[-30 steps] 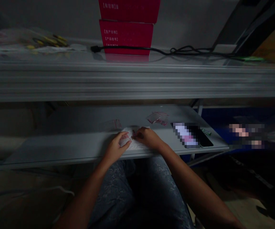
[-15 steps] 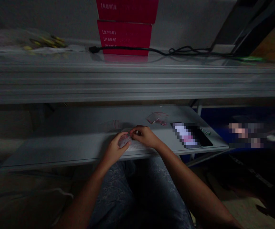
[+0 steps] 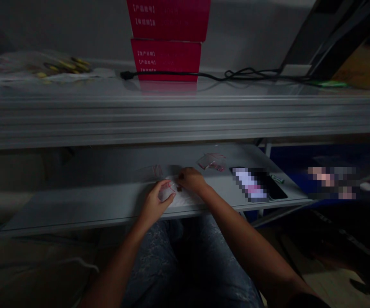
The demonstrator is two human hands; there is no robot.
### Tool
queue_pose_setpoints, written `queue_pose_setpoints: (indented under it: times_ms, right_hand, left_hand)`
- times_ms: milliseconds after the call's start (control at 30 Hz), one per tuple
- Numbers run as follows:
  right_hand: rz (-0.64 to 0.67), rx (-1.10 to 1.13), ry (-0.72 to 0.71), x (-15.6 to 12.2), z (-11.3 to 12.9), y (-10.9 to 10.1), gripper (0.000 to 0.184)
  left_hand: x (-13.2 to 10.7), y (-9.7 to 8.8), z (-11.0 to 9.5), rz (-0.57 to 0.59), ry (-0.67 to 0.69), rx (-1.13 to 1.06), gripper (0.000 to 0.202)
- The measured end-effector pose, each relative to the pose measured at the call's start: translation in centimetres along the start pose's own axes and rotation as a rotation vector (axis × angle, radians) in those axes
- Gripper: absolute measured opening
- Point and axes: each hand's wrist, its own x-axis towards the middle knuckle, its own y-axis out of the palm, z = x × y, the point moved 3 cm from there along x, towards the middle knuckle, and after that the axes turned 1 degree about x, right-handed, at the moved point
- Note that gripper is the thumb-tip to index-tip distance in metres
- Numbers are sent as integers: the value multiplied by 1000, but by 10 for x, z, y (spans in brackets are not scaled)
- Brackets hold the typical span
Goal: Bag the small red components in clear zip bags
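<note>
**Left hand** (image 3: 156,202): fingers curled; thumb and fingertips appear to pinch the edge of a small clear plastic bag (image 3: 168,191), held just above a white sheet (image 3: 186,199).

**Right hand** (image 3: 192,179): fingers drawn together, tips pointing down at a small dark brown piece (image 3: 179,188), just beside the bag. In this low light, a grip on the piece cannot be confirmed.

**Position:** bag and piece lie between the 2 hands, over the white sheet, on a gray shelf (image 3: 76,209).

**Orientation:** the bag's long axis runs roughly left to right across the person's front.

**Handling:** keep the hold at the fingertips and work over the white sheet, where the dark piece shows clearly.

**Nearby:** a small clear bag with red marks (image 3: 154,171) lies beyond the left hand; a cluster of similar bags (image 3: 212,162) lies beyond the right. To the right sits a pixelated phone (image 3: 251,184). On the upper shelf (image 3: 185,119), a black cable (image 3: 172,75) runs across the front of 2 stacked red cartons (image 3: 166,60).
</note>
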Motion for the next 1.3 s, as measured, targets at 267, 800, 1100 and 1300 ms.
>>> queue_pose_setpoints:
  times_ms: [267,800,1100,1300]
  right_hand:
    - [-93,688,-89,-9,-1,-19,13]
    - [12,885,-193,-85,3,-47,24]
    - [133,1167,-129,-119,-7,-30,28]
    - [84,1164,-75,-121,-15,-23,29]
  left_hand:
    - [-1,-1,2,-62,-30,-21,40]
    - [-20,13,-38,44,-316,-834,46]
    - [-37,37,-53,18,-331,-680,44]
    - [-45,46,-44,80,-237,-549,44]
